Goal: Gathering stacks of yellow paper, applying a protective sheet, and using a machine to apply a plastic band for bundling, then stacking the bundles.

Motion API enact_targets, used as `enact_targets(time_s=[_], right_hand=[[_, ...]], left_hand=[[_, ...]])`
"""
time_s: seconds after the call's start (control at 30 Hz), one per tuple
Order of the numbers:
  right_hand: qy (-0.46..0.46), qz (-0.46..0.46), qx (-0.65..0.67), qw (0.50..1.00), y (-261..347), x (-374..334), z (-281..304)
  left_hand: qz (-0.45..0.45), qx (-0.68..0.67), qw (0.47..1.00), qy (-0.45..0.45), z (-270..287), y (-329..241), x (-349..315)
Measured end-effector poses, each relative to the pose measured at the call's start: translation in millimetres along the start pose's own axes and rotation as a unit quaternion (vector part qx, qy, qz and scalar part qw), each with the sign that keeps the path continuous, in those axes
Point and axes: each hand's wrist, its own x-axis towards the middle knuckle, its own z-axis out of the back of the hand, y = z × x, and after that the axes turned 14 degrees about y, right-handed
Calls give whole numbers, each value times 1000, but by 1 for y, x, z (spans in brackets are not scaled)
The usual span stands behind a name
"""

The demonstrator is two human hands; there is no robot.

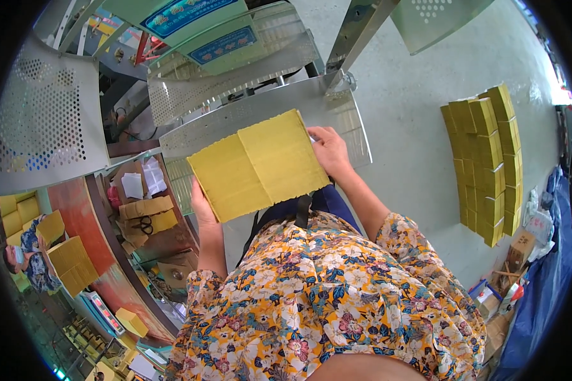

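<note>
A rectangular piece of yellow paper (257,166) with ragged edges and a crease down its middle lies tilted between my two hands, in front of my body. I cannot tell if it is one sheet or a thin stack. My left hand (203,205) is closed on its lower left edge, the fingers mostly hidden beneath it. At the right edge, my right hand (328,151) grips it with curled fingers, something white showing beside them. Beyond the paper is the metal shelf (213,120) of a machine.
Perforated metal guards (41,120) stand at the far left. Scissors (145,225) lie on a cluttered shelf beside a red-brown bench (86,213). Stacked yellow bundles (480,168) stand on the floor at right, near a blue tarp (546,273). Another person (35,254) is at left.
</note>
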Motion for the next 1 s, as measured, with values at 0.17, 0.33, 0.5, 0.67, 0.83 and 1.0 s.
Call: enact_targets(time_s=[0.17, 0.33, 0.5, 0.67, 0.83, 1.0], right_hand=[[4, -2, 10, 1000, -1, 1, 1], [3, -12, 14, 1000, -4, 4, -1], [25, 2, 149, 988, -20, 9, -3], [52, -23, 224, 973, -14, 3, 4], [49, -6, 240, 970, -1, -4, 5], [56, 28, 266, 962, 7, -9, 5]], left_hand=[[3, -11, 1000, 15, 2, 4, -3], [16, -36, 999, 8, 0, 9, -5], [2, -20, 1000, 20, 3, 9, -6], [19, -35, 999, 23, -1, 6, -6], [20, -45, 998, 25, -2, 5, -4], [18, -42, 999, 19, -7, 5, -8]])
